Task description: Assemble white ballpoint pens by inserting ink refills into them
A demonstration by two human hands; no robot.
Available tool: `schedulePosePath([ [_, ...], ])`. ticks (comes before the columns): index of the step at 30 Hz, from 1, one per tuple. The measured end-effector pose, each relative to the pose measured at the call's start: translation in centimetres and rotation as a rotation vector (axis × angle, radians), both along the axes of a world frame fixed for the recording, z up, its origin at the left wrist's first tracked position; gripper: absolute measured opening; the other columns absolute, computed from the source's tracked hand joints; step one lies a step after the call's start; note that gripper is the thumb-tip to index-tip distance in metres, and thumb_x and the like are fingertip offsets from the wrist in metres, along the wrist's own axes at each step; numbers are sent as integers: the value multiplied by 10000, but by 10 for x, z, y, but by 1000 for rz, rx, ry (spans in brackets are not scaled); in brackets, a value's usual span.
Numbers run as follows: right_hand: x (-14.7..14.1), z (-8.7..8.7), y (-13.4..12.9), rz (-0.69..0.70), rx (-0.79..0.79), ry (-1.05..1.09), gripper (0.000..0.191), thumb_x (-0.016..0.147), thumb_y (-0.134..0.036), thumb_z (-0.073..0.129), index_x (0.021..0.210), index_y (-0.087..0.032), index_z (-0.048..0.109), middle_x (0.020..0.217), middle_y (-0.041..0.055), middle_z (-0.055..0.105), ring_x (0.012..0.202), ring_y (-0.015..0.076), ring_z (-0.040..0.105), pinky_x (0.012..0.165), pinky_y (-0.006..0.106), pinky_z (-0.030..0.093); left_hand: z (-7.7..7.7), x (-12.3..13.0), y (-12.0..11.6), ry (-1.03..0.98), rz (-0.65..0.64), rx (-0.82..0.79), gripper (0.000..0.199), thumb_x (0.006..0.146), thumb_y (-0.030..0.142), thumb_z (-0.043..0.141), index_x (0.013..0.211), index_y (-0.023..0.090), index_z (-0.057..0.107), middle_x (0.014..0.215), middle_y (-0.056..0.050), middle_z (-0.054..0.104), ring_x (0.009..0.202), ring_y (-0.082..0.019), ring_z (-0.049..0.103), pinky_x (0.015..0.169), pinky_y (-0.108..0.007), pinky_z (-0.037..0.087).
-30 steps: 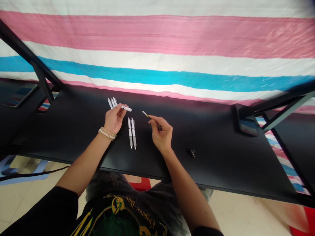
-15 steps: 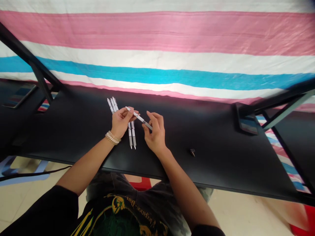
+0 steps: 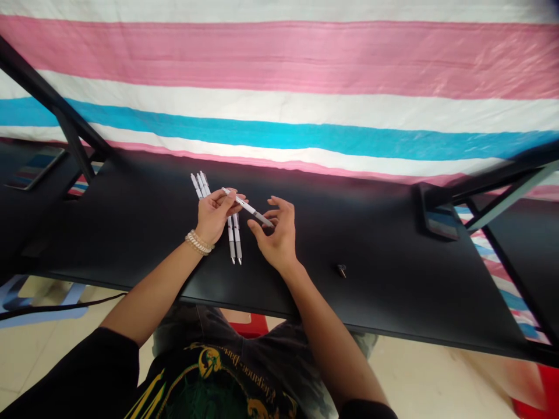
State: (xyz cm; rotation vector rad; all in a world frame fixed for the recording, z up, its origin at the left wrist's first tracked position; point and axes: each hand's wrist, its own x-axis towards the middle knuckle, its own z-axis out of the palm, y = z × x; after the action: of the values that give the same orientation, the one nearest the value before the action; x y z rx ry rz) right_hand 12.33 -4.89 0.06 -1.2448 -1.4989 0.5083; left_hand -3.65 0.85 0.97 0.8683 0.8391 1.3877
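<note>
Pen: the white pen [image 3: 250, 208] is slanted between your two hands, its grey end to the right.
Left hand: your left hand [image 3: 215, 216] pinches its white part between thumb and fingers.
Right hand: your right hand [image 3: 279, 235] has thumb and fingers wide apart around the grey end; I cannot tell if they touch.
Table: on the black table [image 3: 393, 262] lie two pens [image 3: 234, 241], other pens [image 3: 200, 185] and one small dark piece [image 3: 342, 270].
Room: a striped sheet [image 3: 279, 58] is behind.

Smooth plastic held pen [image 3: 250, 209], matt tabletop [image 3: 393, 273], creased, glossy plastic sheeting [image 3: 279, 58].
</note>
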Motion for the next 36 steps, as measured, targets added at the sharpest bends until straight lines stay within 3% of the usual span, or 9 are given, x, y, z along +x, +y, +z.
schedulePosePath([
  [5, 2, 3, 0, 0, -18, -21, 448, 921, -289, 613, 1328, -225, 439, 934, 36, 689, 718, 158, 658, 665, 306, 557, 0, -3, 5, -18, 59, -31, 369, 726, 424, 829, 913, 131, 708, 905, -109, 763, 849, -206, 749, 792, -302, 592],
  [7, 2, 5, 1, -17, 13, -53, 327, 909, -314, 633, 1210, -216, 548, 998, 69, 691, 792, 178, 672, 669, 304, 559, -1, -3, 6, -23, 58, -32, 358, 730, 417, 827, 910, 131, 708, 903, -107, 763, 842, -204, 749, 788, -302, 592],
  [9, 3, 6, 1, -14, 1, -79, 170, 941, -327, 587, 1059, -212, 627, 910, 56, 699, 754, 170, 672, 670, 297, 556, -1, -4, 6, -33, 53, -27, 346, 737, 408, 824, 908, 130, 709, 900, -107, 762, 833, -204, 749, 788, -308, 593],
  [17, 4, 6, 0, 11, -105, -35, 251, 948, -381, 567, 1135, -214, 586, 800, 13, 689, 595, 129, 633, 562, 248, 519, -1, -6, 8, -26, 83, -41, 343, 727, 404, 831, 896, 132, 709, 911, -110, 761, 852, -207, 748, 803, -315, 593],
  [20, 5, 6, 0, -4, -49, -48, 396, 923, -352, 590, 1286, -230, 493, 980, 43, 695, 670, 136, 650, 578, 253, 525, -1, -6, 8, -27, 89, -32, 326, 736, 408, 824, 888, 142, 713, 903, -99, 763, 873, -203, 746, 793, -299, 596],
  [23, 6, 7, 0, 17, -65, -157, 212, 965, -326, 516, 1138, -232, 593, 891, 27, 699, 647, 134, 645, 609, 256, 521, -1, -6, 9, -33, 86, -26, 318, 739, 410, 823, 879, 145, 717, 894, -93, 763, 868, -196, 746, 784, -288, 596],
  [32, 6, 7, -1, 19, -112, -204, 284, 966, -389, 530, 1179, -213, 594, 839, 29, 726, 632, 145, 656, 598, 244, 502, -1, -7, 9, -35, 89, -27, 321, 734, 400, 828, 885, 138, 720, 901, -97, 763, 854, -192, 745, 791, -290, 589],
  [36, 6, 7, 0, 56, -129, -232, 218, 984, -358, 496, 1077, -222, 639, 814, 27, 727, 633, 150, 658, 594, 246, 492, 0, -6, 8, -10, 96, -44, 349, 720, 415, 835, 891, 135, 715, 892, -102, 760, 842, -201, 746, 802, -312, 587],
])
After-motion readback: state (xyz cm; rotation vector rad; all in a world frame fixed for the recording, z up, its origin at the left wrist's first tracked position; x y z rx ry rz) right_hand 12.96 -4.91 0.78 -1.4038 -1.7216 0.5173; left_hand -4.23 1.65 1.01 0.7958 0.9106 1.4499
